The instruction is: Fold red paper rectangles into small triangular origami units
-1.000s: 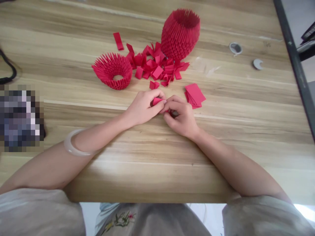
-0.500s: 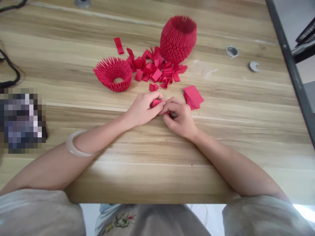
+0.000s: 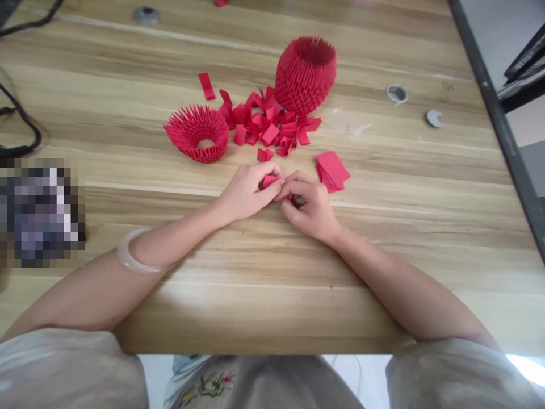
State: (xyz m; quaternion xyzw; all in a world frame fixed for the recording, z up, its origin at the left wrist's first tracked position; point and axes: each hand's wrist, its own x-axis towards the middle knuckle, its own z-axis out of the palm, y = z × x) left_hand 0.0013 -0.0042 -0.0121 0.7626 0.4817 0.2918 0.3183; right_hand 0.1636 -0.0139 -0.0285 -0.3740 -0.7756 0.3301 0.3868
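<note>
Red paper (image 3: 269, 181) was pinched in the grips of left hand (image 3: 249, 192) and right hand (image 3: 311, 207), nearside of the heap of folded pieces (image 3: 269, 134). Spiky bowl (image 3: 196, 136) was noted left of heap, paper stack (image 3: 334, 168) nearside-right.

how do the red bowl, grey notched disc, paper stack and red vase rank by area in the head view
Largest to smallest:
1. red vase
2. red bowl
3. paper stack
4. grey notched disc

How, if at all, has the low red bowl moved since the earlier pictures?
No: the bowl keeps its place against the grain of the table; only the view shifts.
</note>
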